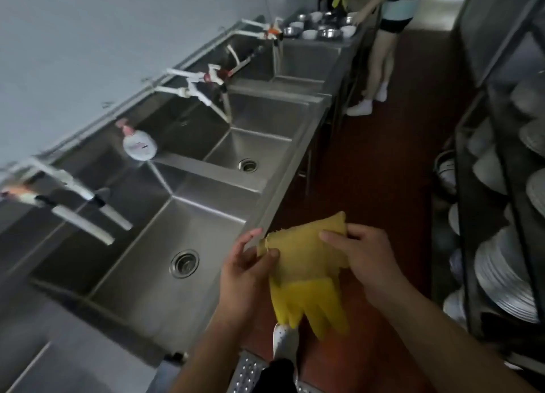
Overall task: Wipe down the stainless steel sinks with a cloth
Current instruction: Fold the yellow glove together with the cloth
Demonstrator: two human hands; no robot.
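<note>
**Yellow cloth held up beside the sinks**

While both hands were up in front of the body, they held a yellow cloth [306,263] between them. The left hand [246,270] pinched the cloth's left edge with its thumb and fingers. The right hand [361,252] gripped the top right part, with its fingers lying over the cloth. The cloth hung down in soft folds over the red floor [368,156], just beside the front rim of the sinks [188,230]. It did not touch the steel.

The sinks ran in a long row along the wall. The near sink had a round drain [184,263], and the next one had a drain [247,165] too. White taps [88,212] reached out over the near sink. A soap bottle [138,144] stood on the ledge between two sinks.

Far down the row, bowls [321,28] sat on the surface, and another person [386,38] stood there. Plates [507,277] were stacked on a rack at the right.
</note>
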